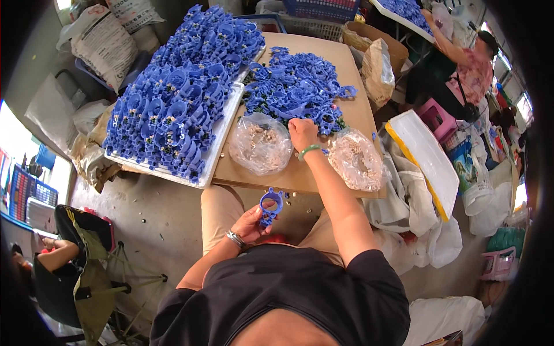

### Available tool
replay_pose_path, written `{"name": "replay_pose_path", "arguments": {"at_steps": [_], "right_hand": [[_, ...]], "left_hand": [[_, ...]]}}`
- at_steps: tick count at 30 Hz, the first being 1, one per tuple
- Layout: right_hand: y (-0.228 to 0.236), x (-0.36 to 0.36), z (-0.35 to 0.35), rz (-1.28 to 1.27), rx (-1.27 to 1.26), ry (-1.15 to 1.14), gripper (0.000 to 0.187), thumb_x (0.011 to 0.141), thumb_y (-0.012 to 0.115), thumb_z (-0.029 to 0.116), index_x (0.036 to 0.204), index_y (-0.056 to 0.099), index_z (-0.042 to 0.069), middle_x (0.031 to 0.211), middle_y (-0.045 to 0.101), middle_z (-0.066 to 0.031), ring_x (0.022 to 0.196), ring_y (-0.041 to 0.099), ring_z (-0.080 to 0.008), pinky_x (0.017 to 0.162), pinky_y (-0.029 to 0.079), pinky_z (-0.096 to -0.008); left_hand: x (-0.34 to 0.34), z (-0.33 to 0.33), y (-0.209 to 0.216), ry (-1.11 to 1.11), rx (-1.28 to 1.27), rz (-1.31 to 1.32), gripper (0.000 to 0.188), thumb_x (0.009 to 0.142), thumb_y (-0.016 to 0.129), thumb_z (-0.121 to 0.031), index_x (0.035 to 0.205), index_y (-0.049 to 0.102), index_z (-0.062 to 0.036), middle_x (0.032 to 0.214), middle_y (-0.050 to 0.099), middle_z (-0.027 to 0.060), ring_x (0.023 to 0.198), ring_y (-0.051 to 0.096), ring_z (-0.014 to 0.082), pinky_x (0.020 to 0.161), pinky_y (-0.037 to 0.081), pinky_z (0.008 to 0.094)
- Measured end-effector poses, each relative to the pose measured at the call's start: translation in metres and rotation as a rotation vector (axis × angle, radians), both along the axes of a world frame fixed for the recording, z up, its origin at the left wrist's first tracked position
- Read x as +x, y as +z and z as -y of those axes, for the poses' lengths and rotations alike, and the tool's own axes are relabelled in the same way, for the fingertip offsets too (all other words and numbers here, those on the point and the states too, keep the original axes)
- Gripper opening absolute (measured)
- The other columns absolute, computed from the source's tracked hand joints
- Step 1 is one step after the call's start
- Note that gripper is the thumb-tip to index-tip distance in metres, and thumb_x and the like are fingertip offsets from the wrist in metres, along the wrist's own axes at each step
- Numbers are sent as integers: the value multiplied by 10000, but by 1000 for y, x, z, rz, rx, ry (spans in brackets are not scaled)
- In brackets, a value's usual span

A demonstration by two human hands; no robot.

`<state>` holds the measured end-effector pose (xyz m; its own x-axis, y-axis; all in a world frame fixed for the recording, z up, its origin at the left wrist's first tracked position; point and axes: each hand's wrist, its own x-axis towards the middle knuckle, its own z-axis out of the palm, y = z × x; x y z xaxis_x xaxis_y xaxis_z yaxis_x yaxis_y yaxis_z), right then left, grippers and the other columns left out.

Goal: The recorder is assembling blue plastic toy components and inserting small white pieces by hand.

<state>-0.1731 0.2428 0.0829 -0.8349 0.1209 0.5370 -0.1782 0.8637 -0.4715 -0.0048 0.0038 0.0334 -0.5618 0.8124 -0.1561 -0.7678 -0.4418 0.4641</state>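
Note:
My left hand (249, 225) is closed round a blue plastic ring-shaped part (268, 217), held up over my lap just off the table's front edge. At the near edge of a loose pile of similar blue parts (297, 86), my right hand (303, 135) has its fingers curled down; whatever is in them is hidden. On either side of it sit two clear plastic bags, the left bag (259, 151) and the right bag (356, 161), both holding small pale pieces. Many more blue parts (173, 106) are heaped on a white tray (221, 141) to the left.
Everything rests on a brown tabletop (346, 69). Right of it lie a white panel with a yellow edge (424, 161) and white sacks (398, 225). A cardboard box (378, 43) stands behind. Another person (473, 75) works at the far right, and a folding chair (86, 271) is at left.

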Motion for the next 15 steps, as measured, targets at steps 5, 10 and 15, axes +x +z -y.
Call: {"name": "replay_pose_path", "arguments": {"at_steps": [5,10,15], "right_hand": [[2,-30,3,612,458,-275,212,774,482,191,900,628,103,940,612,-84,949,518,-264,765,381,-413],[16,-30,9,671,494,-266,207,780,479,171,902,632,104,948,609,-88,945,528,-257,796,363,-403],[7,-32,-4,659,397,-191,197,795,483,174,918,618,101,959,598,-85,936,513,-267,809,344,-437]], "left_hand": [[2,8,1,52,-7,5,550,823,503,-381,1262,332,-98,1026,528,155,654,526,232,537,408,288],[-3,15,-6,89,85,17,494,832,509,-323,1254,345,-125,1056,524,140,699,564,229,590,450,302],[-7,13,-7,111,104,40,471,835,507,-311,1243,360,-126,1053,525,134,720,574,233,618,465,316]]}}
